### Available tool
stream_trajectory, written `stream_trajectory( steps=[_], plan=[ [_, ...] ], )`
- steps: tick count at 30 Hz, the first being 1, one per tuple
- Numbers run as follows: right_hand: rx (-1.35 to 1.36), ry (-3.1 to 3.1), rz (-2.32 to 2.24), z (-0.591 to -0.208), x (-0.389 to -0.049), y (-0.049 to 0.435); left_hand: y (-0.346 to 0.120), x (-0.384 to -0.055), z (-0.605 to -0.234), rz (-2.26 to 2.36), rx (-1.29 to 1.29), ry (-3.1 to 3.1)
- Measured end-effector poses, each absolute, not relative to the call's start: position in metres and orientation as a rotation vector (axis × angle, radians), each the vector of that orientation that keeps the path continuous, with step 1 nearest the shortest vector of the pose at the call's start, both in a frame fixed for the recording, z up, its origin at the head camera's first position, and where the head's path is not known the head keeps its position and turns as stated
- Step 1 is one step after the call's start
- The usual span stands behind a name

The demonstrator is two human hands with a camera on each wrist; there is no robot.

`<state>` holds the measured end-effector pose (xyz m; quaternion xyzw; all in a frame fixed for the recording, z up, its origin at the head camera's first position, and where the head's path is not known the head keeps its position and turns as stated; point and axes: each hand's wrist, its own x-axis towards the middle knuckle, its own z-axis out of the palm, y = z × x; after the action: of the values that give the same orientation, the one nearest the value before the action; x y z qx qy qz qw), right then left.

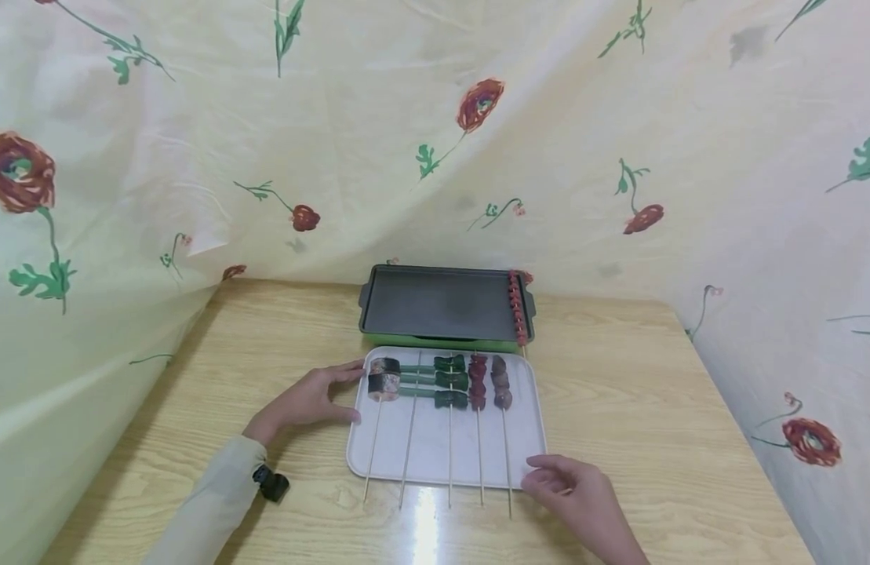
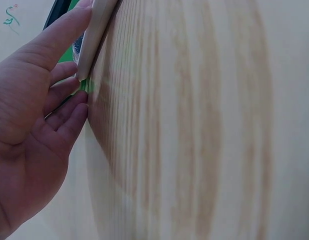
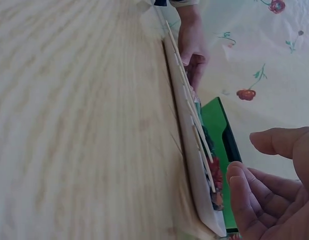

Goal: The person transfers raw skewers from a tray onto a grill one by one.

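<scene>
A white rectangular tray [image 1: 420,451] lies on the table with several food skewers, their sticks poking over its near edge. On it are a pinkish piece with dark bands [image 1: 384,380], green leafy vegetables [image 1: 450,381] with stems crossing two sticks, red chunks [image 1: 478,382] and grey-brown chunks [image 1: 501,383]. My left hand [image 1: 311,404] is at the tray's left side, thumb and fingers spread along the rim; in the left wrist view the thumb touches it. My right hand [image 1: 579,498] is by the near right corner, fingers loosely bent, holding nothing.
Behind the tray stands a dark griddle [image 1: 438,302] with a green base. A skewer of red pieces [image 1: 516,308] lies along its right edge. Flower-patterned cloth [image 1: 378,118] hangs behind and at both sides of the wooden table [image 1: 639,392].
</scene>
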<state>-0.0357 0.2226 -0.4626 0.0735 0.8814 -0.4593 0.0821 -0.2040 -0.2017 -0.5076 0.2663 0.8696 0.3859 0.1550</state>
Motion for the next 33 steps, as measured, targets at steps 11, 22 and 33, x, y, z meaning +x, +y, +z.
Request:
stream_trajectory(
  steps=[11,22,33],
  plan=[
    [0.174,2.607,-1.293,-0.469,-0.032,0.217,-0.202,-0.205,-0.509,1.103,0.745,2.481],
    [0.076,2.568,-1.309,-0.478,-0.032,0.219,-0.202,-0.205,-0.509,1.089,0.737,2.502],
    [0.073,2.5,-1.359,-0.485,-0.034,0.218,-0.203,-0.204,-0.508,1.088,0.752,2.502]
  ],
)
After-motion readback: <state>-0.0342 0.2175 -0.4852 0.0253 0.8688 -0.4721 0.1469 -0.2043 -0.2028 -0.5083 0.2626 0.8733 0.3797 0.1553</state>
